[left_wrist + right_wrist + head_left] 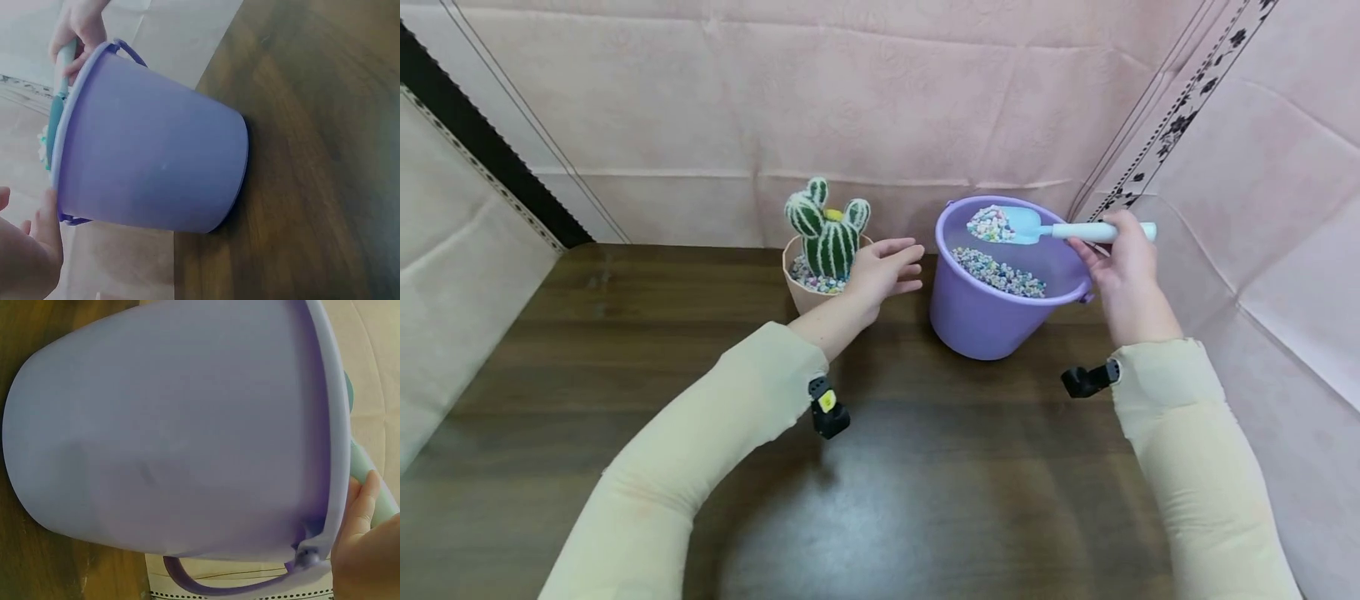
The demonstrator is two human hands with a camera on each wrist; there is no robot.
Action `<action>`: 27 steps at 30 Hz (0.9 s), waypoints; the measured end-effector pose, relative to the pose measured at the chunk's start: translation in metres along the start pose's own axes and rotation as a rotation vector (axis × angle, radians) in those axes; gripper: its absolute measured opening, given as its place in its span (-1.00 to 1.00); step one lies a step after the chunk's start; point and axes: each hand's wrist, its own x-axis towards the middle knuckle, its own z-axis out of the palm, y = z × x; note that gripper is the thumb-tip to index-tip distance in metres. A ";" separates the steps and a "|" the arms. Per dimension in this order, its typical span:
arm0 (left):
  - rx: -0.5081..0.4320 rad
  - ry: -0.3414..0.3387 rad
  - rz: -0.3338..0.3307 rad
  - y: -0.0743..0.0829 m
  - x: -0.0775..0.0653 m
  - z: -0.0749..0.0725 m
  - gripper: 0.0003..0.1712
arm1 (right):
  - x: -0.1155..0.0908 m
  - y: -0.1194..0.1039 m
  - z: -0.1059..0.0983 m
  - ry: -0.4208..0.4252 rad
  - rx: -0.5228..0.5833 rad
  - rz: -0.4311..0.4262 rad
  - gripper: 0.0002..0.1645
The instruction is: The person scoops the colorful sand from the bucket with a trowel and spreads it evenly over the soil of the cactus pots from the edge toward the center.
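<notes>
Nearest, at seven and five o'clock, come two pale, padded sleeves point(700, 467), cut off by the lower edge of the head view. A small black device sits at each cuff; the left one bears a yellow patch point(827, 401), its markings too small to read.

Beyond them on the brown wood-grain tabletop point(925, 467) stands a plain lilac bucket point(973, 325), upright, at about two o'clock from the table's middle. It has a side handle point(225, 590) and holds loose pastel pebbles point(1000, 273).

At the bucket's three o'clock, the right hand point(1123, 262) has its fingers curled round the mint handle of a scoop point(1030, 227). The scoop's light-blue blade lies over the bucket's mouth, pointing to nine o'clock and loaded with pink, white and blue pebbles. Both wrist views hide the bucket's contents behind its wall.

At its nine o'clock, the left hand point(887, 271) is empty, fingers loosely extended and slightly apart, between bucket and pot.

The peach pot point(796, 287), partly covered by that hand and wrist, holds a fuzzy green-and-white cactus point(830, 250) with a yellow flower.

Farthest, at twelve, hangs creased pinkish cloth point(850, 100); a black floral border point(1180, 125) runs at one o'clock.
</notes>
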 end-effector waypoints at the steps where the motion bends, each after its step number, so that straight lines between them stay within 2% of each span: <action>1: 0.009 -0.006 0.002 0.001 -0.003 -0.004 -0.60 | 0.000 -0.001 -0.001 0.001 0.004 0.007 -0.80; 5: 0.010 -0.006 0.016 0.005 -0.014 -0.022 -0.59 | 0.001 -0.004 -0.004 -0.006 0.027 0.029 -0.78; 13: 0.035 0.095 0.059 0.015 -0.023 -0.070 -0.54 | 0.001 -0.007 -0.006 -0.026 0.036 0.058 -0.79; 17: 0.071 0.201 0.107 0.015 -0.021 -0.095 -0.55 | 0.000 -0.008 -0.005 -0.027 0.039 0.077 -0.76; 21: 0.168 0.346 0.141 0.009 -0.017 -0.121 -0.53 | 0.000 -0.008 -0.003 -0.038 0.059 0.087 -0.75; 24: 0.218 0.378 0.073 0.005 -0.015 -0.139 -0.46 | -0.001 -0.007 -0.001 -0.039 0.064 0.091 -0.75; 27: 0.216 0.338 -0.030 0.001 -0.013 -0.148 -0.39 | -0.001 -0.003 0.001 -0.037 0.060 0.097 -0.77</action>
